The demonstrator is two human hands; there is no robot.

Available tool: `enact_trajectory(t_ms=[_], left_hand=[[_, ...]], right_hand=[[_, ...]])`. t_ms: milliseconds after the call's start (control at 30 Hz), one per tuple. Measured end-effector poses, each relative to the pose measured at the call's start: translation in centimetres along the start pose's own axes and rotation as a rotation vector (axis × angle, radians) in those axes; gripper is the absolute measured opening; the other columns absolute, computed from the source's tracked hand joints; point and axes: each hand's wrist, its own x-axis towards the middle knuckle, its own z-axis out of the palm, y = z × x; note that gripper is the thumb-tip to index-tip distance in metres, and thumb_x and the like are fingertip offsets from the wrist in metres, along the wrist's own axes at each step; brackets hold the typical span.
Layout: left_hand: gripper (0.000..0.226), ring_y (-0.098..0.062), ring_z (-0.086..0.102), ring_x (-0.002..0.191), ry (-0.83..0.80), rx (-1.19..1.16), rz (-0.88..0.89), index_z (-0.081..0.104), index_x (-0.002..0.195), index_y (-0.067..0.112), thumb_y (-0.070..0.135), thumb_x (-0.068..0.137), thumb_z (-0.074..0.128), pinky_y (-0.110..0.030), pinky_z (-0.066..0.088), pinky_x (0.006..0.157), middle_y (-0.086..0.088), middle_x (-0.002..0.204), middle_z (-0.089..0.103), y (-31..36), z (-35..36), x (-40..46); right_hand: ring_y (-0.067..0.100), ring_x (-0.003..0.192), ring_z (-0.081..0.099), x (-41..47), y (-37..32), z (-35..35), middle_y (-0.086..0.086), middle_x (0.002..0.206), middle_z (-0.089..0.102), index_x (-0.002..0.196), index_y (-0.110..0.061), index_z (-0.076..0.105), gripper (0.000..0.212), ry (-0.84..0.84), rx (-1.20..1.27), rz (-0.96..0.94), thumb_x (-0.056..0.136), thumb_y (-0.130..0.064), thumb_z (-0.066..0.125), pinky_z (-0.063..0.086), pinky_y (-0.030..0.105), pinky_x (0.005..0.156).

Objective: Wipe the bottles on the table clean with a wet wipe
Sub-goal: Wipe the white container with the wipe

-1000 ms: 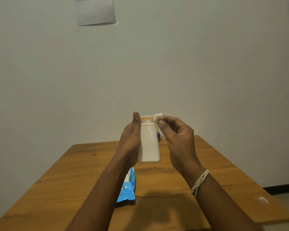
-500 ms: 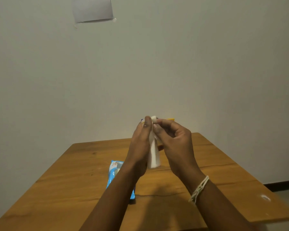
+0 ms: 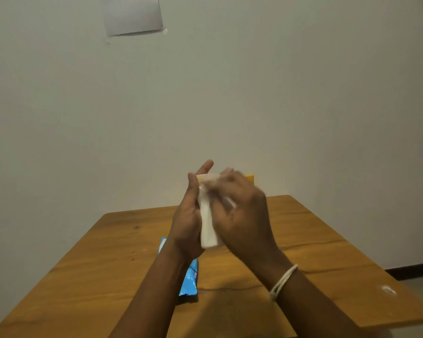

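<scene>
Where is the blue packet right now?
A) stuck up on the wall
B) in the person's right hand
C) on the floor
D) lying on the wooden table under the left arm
D: the blue packet lies flat on the wooden table, partly hidden beneath the left forearm, while both hands are up around the white bottle.

Bottle (image 3: 207, 225) between both hands above table (image 3: 327, 252); packet (image 3: 189, 279) below, on table.

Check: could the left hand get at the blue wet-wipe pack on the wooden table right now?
Probably not yet: the left hand holds the white plastic bottle. The blue wet-wipe pack lies uncovered under its forearm.
</scene>
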Motion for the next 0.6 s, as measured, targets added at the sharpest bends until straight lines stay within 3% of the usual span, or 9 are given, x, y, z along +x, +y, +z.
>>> enact_trajectory(t_ms=[67,100,167,300,467,600], left_hand=[[0.062,-0.038,0.051,0.136,0.025,-0.002,0.013,0.041,0.150,0.030,0.059,0.097,0.027,-0.056,0.039,0.112,-0.009,0.148,0.055,0.4,-0.4,0.0],[0.063,-0.038,0.050,0.136,0.024,0.003,0.009,0.040,0.150,0.030,0.061,0.097,0.026,-0.056,0.040,0.111,-0.008,0.149,0.054,0.4,-0.8,-0.1],[0.063,-0.035,0.049,0.138,-0.008,0.031,0.004,0.038,0.151,0.031,0.061,0.096,0.026,-0.053,0.042,0.111,-0.007,0.150,0.052,0.1,-1.4,-0.4],[0.061,-0.028,0.061,0.126,-0.030,0.145,-0.013,0.044,0.148,0.033,0.060,0.096,0.028,-0.041,0.057,0.093,-0.007,0.144,0.058,0.1,-1.2,-0.5],[0.062,-0.032,0.050,0.138,0.007,0.161,0.032,0.039,0.150,0.022,0.055,0.099,0.026,-0.047,0.044,0.110,-0.007,0.150,0.053,1.2,-1.5,-0.8],[0.067,-0.029,0.058,0.130,-0.026,0.243,0.038,0.043,0.146,0.028,0.063,0.089,0.038,-0.043,0.054,0.097,0.000,0.148,0.055,1.0,-1.3,-1.1]], right_hand=[[0.007,0.099,0.063,-1.6,-0.3,0.1,0.000,0.105,0.070,0.108,-0.015,0.073,0.025,-0.090,-0.025,-0.077,0.088,-0.024,0.061,0.056,0.033,0.085],[0.006,0.099,0.063,-2.0,-0.1,-0.2,-0.001,0.105,0.070,0.108,-0.015,0.072,0.027,-0.100,-0.011,-0.077,0.087,-0.029,0.061,0.057,0.032,0.083],[0.004,0.098,0.064,-1.5,0.9,-0.7,-0.002,0.107,0.070,0.110,-0.014,0.071,0.033,-0.039,0.065,0.002,0.088,-0.036,0.060,0.059,0.024,0.078],[0.004,0.092,0.063,0.3,0.5,-0.2,0.000,0.105,0.072,0.110,-0.013,0.072,0.022,0.120,0.022,0.029,0.089,-0.019,0.069,0.055,0.011,0.078],[0.005,0.099,0.062,-1.3,-0.5,0.5,0.001,0.106,0.071,0.110,-0.013,0.071,0.023,0.013,-0.002,-0.112,0.089,-0.021,0.066,0.057,0.026,0.082],[0.000,0.090,0.064,-0.2,0.8,-0.3,-0.010,0.100,0.069,0.106,-0.016,0.071,0.016,0.182,0.091,0.113,0.091,-0.020,0.068,0.055,0.010,0.071]])
